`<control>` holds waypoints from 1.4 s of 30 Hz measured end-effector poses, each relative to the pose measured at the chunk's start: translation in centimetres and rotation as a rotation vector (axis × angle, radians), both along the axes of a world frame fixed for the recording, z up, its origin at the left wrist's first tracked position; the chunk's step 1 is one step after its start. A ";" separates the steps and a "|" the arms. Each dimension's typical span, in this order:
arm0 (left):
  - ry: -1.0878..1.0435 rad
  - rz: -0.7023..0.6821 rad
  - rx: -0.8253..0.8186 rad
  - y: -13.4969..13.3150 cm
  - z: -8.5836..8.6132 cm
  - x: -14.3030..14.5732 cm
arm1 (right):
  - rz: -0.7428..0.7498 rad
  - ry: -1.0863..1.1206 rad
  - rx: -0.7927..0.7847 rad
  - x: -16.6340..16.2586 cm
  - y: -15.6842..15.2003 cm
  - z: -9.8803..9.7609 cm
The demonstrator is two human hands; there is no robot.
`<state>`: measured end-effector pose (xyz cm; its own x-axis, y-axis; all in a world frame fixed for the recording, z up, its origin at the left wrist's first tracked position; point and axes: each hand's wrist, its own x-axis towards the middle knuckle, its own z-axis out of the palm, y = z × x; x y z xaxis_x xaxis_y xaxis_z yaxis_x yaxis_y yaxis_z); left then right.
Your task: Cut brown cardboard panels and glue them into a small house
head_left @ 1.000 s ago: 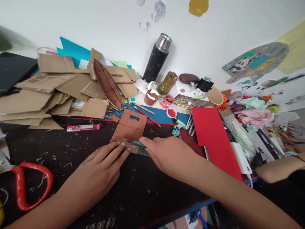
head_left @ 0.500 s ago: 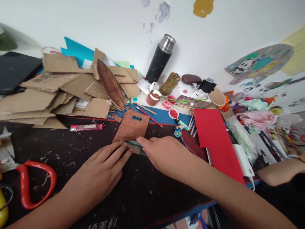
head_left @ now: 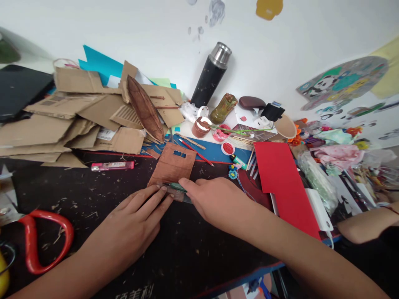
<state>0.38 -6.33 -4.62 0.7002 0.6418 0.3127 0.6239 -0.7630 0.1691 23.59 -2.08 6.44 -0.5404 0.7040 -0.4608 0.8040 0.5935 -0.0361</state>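
A brown cardboard piece (head_left: pixel 173 164) with a small cut-out window lies on the black cutting mat (head_left: pixel 93 187). A clear ruler (head_left: pixel 183 197) runs along its near edge. My left hand (head_left: pixel 134 220) lies flat with fingers stretched out, its fingertips pressing on the ruler's left part. My right hand (head_left: pixel 218 199) comes in from the right, fingers closed round a thin green tool (head_left: pixel 175 186) laid against the ruler at the cardboard's edge. The tool's tip is hidden between the two hands.
A pile of cardboard scraps (head_left: pixel 71 120) fills the back left. A pink utility knife (head_left: pixel 112 166), red-handled scissors (head_left: pixel 34 241), red pencil (head_left: pixel 196 152), black flask (head_left: pixel 210 77), paint cup (head_left: pixel 199 126) and red sheet (head_left: pixel 282 182) surround the work. Another person's arm (head_left: pixel 364 224) rests at right.
The view has shifted slightly. Both hands keep the same pose on the ruler and the cardboard piece.
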 end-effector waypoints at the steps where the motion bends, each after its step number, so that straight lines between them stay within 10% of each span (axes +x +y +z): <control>1: -0.002 0.005 -0.003 0.0 0.1 0.0 | 0.001 0.002 0.004 0.0 0.0 0.0; 42: -0.033 0.031 -0.026 -0.4 -0.8 0.0 | 0.069 -0.079 0.020 -1.4 -0.1 0.1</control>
<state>0.38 -6.74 -5.47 0.6696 0.6712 0.3180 0.6408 -0.7386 0.2094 22.18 -2.13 6.50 -0.5501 0.6761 -0.4902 0.7612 0.6473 0.0387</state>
